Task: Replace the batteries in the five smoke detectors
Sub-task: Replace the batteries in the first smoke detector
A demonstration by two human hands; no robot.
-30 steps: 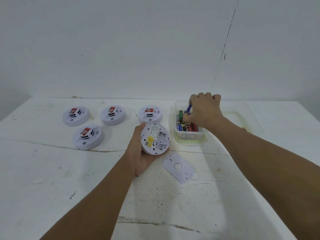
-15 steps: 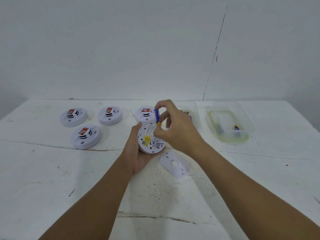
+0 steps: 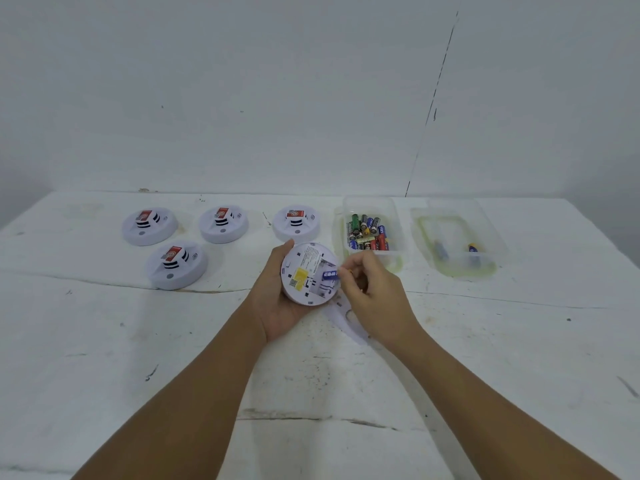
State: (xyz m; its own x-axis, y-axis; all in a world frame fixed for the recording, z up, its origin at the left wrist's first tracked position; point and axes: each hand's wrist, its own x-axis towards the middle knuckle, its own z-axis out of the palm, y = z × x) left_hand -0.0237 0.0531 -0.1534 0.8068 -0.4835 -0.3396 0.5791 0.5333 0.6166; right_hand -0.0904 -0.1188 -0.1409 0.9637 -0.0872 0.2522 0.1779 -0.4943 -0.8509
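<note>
A blue battery (image 3: pixel 329 274) sits at the open back of a smoke detector (image 3: pixel 309 273), pinched by the right hand's (image 3: pixel 372 299) curled fingertips. The left hand (image 3: pixel 277 299) cups the detector above a white table (image 3: pixel 104 341). Four detectors (image 3: pixel 149 226) lie further left.

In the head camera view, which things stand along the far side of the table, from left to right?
First smoke detector → second smoke detector → third smoke detector → clear box of mixed batteries → clear box with only a few batteries.
</note>
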